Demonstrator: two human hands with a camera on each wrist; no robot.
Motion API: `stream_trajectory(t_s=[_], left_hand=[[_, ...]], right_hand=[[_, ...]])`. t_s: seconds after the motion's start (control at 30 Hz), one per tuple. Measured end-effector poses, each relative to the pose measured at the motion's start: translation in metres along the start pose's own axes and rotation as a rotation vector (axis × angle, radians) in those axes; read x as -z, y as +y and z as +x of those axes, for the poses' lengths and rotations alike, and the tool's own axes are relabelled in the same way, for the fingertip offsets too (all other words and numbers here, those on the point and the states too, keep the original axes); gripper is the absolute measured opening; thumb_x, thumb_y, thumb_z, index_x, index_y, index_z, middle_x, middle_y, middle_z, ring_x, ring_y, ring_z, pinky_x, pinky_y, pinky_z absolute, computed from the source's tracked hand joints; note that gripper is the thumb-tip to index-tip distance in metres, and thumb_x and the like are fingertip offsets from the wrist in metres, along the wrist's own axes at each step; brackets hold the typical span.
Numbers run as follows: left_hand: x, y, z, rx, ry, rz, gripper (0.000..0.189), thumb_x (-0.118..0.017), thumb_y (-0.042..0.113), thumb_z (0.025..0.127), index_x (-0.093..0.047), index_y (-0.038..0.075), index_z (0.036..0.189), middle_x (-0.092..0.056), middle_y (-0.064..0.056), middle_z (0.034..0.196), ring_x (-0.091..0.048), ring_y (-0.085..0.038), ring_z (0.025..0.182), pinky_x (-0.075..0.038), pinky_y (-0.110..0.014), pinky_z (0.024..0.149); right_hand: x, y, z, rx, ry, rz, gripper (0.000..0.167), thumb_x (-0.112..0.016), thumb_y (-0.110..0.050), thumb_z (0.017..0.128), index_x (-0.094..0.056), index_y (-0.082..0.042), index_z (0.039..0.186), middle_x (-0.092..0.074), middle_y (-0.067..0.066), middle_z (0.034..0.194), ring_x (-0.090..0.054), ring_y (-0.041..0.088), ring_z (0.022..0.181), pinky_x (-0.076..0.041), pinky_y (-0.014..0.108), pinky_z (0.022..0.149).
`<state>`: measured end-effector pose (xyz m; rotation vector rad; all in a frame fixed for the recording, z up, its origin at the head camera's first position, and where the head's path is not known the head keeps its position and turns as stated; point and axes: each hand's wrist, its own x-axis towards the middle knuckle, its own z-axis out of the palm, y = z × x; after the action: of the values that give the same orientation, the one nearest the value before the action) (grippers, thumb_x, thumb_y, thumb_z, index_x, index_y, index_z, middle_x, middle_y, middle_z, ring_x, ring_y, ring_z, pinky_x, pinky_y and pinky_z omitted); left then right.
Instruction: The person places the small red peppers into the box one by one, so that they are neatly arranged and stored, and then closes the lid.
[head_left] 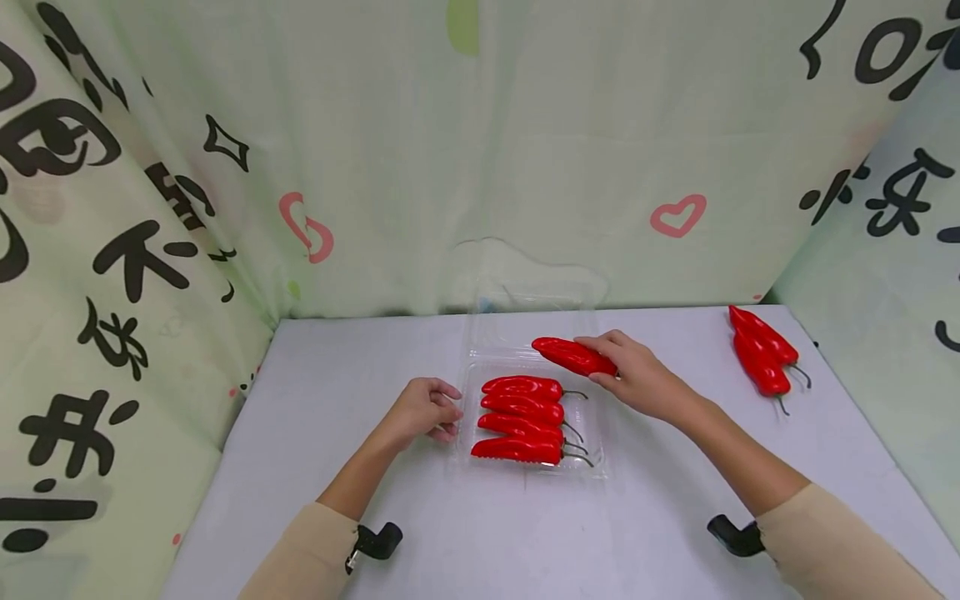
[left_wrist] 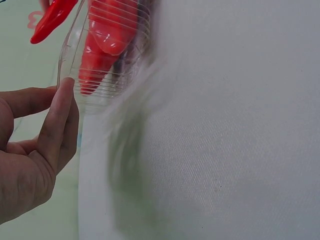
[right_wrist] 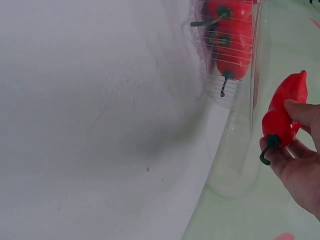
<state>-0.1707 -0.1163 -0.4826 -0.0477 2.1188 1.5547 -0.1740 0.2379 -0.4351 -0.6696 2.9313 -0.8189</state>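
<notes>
In the head view, a clear plastic clamshell box [head_left: 596,454] stands mid-table, its lid raised at the back. Several red peppers [head_left: 517,451] with green stems lie side by side in it, stems to the right. My right hand [head_left: 637,375] holds another red pepper [head_left: 570,356] above the back of the box, tip pointing left. The right wrist view shows thumb and fingers around this pepper [right_wrist: 286,107], its stem hanging free. At the box's left edge, my left hand [head_left: 427,410] pinches the rim; the left wrist view shows its fingertips [left_wrist: 66,86] there.
Two more red peppers [head_left: 761,350] lie together at the table's [head_left: 337,358] far right. The box's transparent lid [head_left: 532,292] leans up near the printed curtain [head_left: 420,167] behind. More curtain hangs at both sides.
</notes>
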Motion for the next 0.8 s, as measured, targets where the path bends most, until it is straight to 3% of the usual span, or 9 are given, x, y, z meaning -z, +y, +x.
stream_trajectory(t_s=[0.4,0.8], left_hand=[[0.0,0.0,0.001,-0.008,-0.005,-0.013,0.028,-0.072,0.002,0.093,-0.062,-0.005,0.118,-0.069,-0.019,0.088,-0.069,-0.02,0.061,-0.064,-0.031,0.06],[0.0,-0.001,0.001,0.001,-0.007,-0.017,0.027,-0.072,0.002,0.094,-0.063,-0.005,0.119,-0.069,-0.019,0.089,-0.068,-0.019,0.061,-0.063,-0.03,0.059]], right_hand=[[-0.014,-0.014,0.014,0.003,-0.046,-0.006,0.063,-0.079,-0.004,0.088,-0.051,-0.002,0.145,-0.061,0.021,0.132,-0.064,0.035,0.115,-0.064,0.047,0.088],[-0.023,-0.028,0.024,0.022,-0.07,-0.016,0.051,-0.078,-0.005,0.089,-0.058,-0.001,0.136,-0.065,0.018,0.127,-0.065,0.033,0.113,-0.064,0.044,0.088]])
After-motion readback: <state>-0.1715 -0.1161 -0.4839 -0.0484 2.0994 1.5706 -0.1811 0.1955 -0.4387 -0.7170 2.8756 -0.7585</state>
